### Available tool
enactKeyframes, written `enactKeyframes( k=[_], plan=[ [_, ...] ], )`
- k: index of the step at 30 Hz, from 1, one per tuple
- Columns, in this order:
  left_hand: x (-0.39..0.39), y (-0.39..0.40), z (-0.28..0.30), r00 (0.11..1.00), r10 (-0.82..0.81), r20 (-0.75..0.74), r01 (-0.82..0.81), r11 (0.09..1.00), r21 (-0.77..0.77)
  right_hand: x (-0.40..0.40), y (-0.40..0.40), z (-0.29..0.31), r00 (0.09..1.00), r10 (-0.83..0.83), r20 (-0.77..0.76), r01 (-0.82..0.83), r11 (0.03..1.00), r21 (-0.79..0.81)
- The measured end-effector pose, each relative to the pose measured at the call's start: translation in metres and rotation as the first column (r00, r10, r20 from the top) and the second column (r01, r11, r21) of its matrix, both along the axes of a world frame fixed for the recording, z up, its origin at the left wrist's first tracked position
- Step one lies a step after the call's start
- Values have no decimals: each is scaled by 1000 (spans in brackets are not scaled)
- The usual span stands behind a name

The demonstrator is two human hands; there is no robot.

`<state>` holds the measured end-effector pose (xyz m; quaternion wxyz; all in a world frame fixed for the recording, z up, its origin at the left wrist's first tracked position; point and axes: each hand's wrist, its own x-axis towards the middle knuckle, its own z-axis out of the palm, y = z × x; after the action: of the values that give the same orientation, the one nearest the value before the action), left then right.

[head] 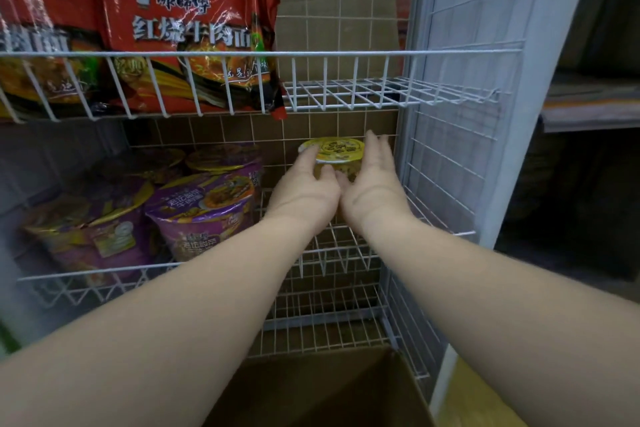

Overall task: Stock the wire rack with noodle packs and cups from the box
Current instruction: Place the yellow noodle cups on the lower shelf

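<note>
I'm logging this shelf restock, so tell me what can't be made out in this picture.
Head view only:
- Yellow cup: lower body hidden by left hand and right hand; lid text too small.
- Box: cut by bottom edge, contents unseen.
- Purple cups: rear ones dark and blurred.
- Red packs: cut off at left and top.

Left hand (304,191) and right hand (374,184) cradle a yellow cup (334,152) (upright) inside the wire rack (242,54).
</note>
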<state>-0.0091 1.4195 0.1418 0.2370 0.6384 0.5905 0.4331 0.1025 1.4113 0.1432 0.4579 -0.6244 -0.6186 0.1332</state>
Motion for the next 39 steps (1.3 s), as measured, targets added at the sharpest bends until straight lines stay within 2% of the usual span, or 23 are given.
enactKeyframes(
  k=[4, 7, 9, 11, 15, 19, 23, 28, 31, 33, 35, 39],
  plan=[
    [-10, -59, 0, 979, -159, 129, 139, 979, 149, -7, -50, -5, 992, 98, -78, -84, 984, 160],
    [-20, -108, -8, 968, -229, 103, 208, 960, 188, -10, -93, -12, 988, 127, -85, -108, 974, 199],
    [-27, -132, -20, 966, -250, 65, 233, 952, 197, -14, -120, -22, 984, 153, -94, -133, 972, 191],
    [-34, -164, -34, 963, -247, 104, 228, 960, 165, -18, -152, -33, 980, 175, -97, -159, 975, 153],
    [-53, -187, -51, 972, -210, 102, 197, 973, 122, -23, -167, -53, 963, 203, -180, -188, 977, 96],
    [-70, -223, -85, 981, -161, 108, 161, 987, 11, -31, -196, -86, 959, 202, -197, -213, 976, -41],
    [-84, -246, -122, 985, -165, 45, 169, 976, -135, -40, -222, -124, 968, 219, -125, -239, 956, -168],
    [-99, -265, -171, 975, -221, -23, 200, 917, -344, -44, -243, -175, 964, 241, -112, -264, 916, -302],
    [-102, -275, -194, 955, -274, -115, 194, 867, -458, -48, -255, -207, 958, 267, -105, -286, 860, -423],
    [-100, -281, -202, 904, -346, -252, 165, 825, -540, -50, -264, -227, 949, 306, -81, -302, 797, -523],
    [-97, -287, -211, 794, -460, -396, 121, 759, -640, -54, -276, -244, 925, 379, -34, -312, 703, -639],
    [-83, -303, -237, 598, -640, -483, 23, 616, -788, -57, -300, -270, 868, 496, 4, -307, 543, -781]
  ],
)
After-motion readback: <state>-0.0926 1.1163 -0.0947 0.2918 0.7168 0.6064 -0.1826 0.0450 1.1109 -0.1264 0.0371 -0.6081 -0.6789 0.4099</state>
